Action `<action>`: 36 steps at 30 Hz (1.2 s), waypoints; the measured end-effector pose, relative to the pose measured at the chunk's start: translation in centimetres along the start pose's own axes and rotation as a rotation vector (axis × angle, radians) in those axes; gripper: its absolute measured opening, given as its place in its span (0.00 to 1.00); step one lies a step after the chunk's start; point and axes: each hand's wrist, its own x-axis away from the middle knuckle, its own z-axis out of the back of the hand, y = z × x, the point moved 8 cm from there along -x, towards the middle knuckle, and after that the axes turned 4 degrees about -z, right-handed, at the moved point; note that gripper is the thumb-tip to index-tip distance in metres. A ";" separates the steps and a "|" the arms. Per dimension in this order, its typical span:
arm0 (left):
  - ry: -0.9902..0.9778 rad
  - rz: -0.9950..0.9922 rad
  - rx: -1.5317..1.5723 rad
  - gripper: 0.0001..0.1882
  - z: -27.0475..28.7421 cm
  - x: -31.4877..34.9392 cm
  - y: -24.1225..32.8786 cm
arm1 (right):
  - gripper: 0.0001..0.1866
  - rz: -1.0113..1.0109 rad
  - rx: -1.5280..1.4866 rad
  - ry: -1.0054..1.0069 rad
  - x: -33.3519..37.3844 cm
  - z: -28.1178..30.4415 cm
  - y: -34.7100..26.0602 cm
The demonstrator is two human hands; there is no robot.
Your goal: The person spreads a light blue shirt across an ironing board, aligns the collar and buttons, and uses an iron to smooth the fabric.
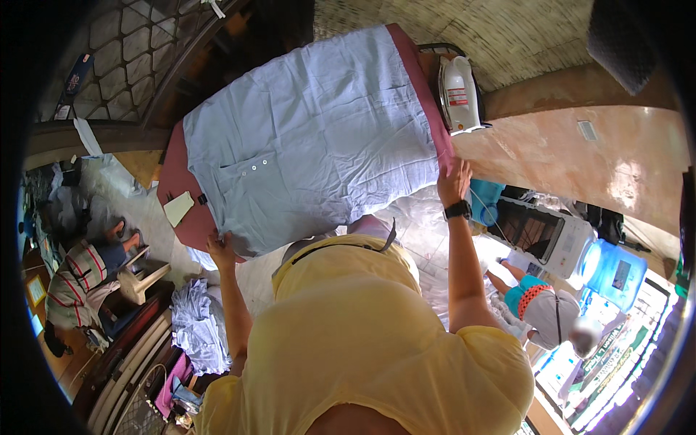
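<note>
A light blue shirt (312, 130) with a short row of white buttons lies spread over an ironing board (174, 174) with a dark red cover. At the board's near left edge, the fingers of my left hand (222, 249) are closed on the shirt's edge. My right hand (454, 181), with a dark wristband, is at the shirt's near right corner, its thumb and fingers around the fabric edge there. Creases run across the cloth, mostly on its right half. Beyond the right end of the board stands a white iron (458, 94) with a red-and-white label.
A pale tag-like scrap (178, 209) rests on the board's left end. Crumpled light blue clothes (199, 326) are heaped at the lower left. One person (80, 279) is at the left, another (547, 312) at the right, near a large blue water bottle (616, 275).
</note>
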 end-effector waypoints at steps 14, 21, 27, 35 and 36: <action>0.048 -0.536 -0.059 0.19 -3.9 -4.0 27.8 | 0.15 0.225 -0.398 -0.011 -2.9 -0.9 -13.5; -0.453 -1.177 0.164 0.15 -20.4 -6.7 52.4 | 0.15 0.061 -0.525 -0.154 0.1 -1.7 -12.2; -0.504 -1.408 -0.057 0.10 -29.5 -9.5 58.6 | 0.12 0.020 -0.249 0.040 -0.2 -0.7 -6.6; -0.681 -1.365 -0.190 0.09 -32.5 -11.2 61.5 | 0.13 0.016 -0.374 -0.112 0.2 -2.5 -5.7; -0.597 -1.489 -0.174 0.10 -32.0 -11.1 61.4 | 0.13 0.012 -0.446 -0.106 0.3 -2.6 -5.5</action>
